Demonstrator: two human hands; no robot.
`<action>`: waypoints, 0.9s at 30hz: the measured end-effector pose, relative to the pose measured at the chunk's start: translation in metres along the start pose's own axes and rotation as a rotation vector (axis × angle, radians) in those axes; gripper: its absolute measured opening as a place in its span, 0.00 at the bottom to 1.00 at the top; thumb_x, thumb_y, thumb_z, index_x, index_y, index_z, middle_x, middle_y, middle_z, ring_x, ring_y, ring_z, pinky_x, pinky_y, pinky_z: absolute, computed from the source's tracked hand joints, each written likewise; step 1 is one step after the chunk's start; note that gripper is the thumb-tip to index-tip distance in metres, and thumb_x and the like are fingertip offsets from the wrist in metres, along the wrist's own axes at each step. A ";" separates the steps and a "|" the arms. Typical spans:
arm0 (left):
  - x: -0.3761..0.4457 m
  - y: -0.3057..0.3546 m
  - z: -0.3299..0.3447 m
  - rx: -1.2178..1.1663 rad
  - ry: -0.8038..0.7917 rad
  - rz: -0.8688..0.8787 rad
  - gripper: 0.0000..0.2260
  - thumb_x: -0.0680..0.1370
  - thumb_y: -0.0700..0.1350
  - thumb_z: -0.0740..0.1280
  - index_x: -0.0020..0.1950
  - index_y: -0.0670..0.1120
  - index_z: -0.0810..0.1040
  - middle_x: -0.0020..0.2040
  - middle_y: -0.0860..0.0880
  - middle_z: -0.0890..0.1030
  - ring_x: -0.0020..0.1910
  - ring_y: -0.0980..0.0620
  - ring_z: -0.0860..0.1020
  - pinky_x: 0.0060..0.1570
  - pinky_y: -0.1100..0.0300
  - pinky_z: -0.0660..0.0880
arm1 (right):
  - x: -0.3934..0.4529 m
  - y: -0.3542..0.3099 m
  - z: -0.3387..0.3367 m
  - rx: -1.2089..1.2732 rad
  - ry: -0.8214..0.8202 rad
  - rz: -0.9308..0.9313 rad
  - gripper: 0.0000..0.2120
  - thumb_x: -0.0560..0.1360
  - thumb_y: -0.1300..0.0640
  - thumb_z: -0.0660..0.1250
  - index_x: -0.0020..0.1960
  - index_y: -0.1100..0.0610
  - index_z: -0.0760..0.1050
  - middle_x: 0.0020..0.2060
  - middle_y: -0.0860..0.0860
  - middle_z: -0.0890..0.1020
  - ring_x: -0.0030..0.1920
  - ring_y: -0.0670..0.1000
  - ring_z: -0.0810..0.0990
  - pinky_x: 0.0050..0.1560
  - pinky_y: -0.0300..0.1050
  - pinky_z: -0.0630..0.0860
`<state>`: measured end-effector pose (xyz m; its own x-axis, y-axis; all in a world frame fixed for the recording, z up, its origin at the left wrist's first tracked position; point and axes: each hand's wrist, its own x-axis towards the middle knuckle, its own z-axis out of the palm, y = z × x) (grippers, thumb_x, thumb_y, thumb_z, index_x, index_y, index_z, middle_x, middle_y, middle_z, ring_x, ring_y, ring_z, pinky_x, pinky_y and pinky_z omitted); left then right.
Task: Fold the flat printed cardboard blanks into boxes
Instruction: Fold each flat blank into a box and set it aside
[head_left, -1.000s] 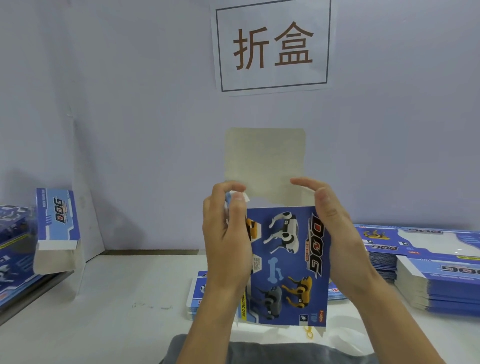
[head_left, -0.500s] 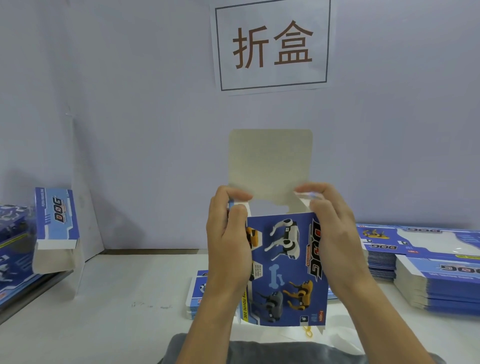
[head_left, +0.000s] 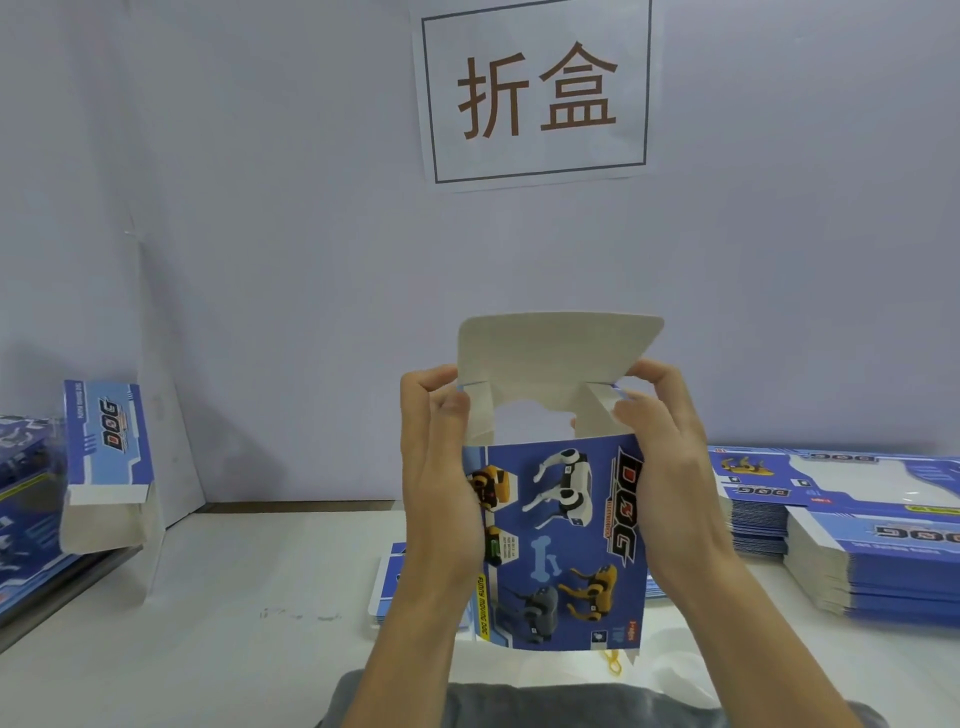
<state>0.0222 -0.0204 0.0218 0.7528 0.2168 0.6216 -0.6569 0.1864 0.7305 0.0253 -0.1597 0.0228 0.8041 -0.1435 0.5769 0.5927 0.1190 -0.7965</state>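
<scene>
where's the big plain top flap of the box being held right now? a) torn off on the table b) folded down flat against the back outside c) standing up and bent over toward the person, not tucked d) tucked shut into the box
c: the plain grey-white cardboard top flap rises above the open top of the blue printed dog box and curls forward, while the left hand and right hand grip the box's sides.

Pale lilac wall (head_left: 260, 208), paper sign (head_left: 535, 91), white table (head_left: 234, 597).
</scene>
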 end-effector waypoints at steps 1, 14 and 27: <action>0.000 0.000 0.000 0.020 -0.001 0.014 0.06 0.77 0.53 0.59 0.51 0.55 0.73 0.50 0.39 0.76 0.40 0.44 0.74 0.31 0.60 0.74 | 0.000 0.001 0.000 0.018 -0.011 0.006 0.13 0.72 0.51 0.58 0.55 0.46 0.73 0.48 0.59 0.82 0.38 0.59 0.80 0.38 0.51 0.75; 0.003 0.001 -0.006 -0.015 -0.046 -0.002 0.20 0.70 0.44 0.57 0.59 0.55 0.78 0.52 0.47 0.83 0.46 0.43 0.78 0.39 0.51 0.76 | 0.001 -0.003 0.002 0.065 -0.030 0.086 0.15 0.70 0.53 0.60 0.54 0.39 0.73 0.40 0.64 0.78 0.31 0.56 0.75 0.30 0.46 0.73; 0.004 -0.005 -0.006 -0.126 0.059 0.033 0.09 0.76 0.45 0.57 0.45 0.42 0.75 0.54 0.41 0.82 0.55 0.37 0.81 0.43 0.50 0.79 | -0.002 0.009 -0.001 0.186 -0.025 -0.035 0.12 0.72 0.51 0.56 0.47 0.53 0.76 0.42 0.57 0.82 0.39 0.56 0.82 0.35 0.47 0.76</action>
<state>0.0282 -0.0151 0.0188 0.7295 0.2804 0.6239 -0.6840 0.2961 0.6667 0.0287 -0.1592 0.0142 0.7822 -0.1271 0.6099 0.6169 0.2947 -0.7298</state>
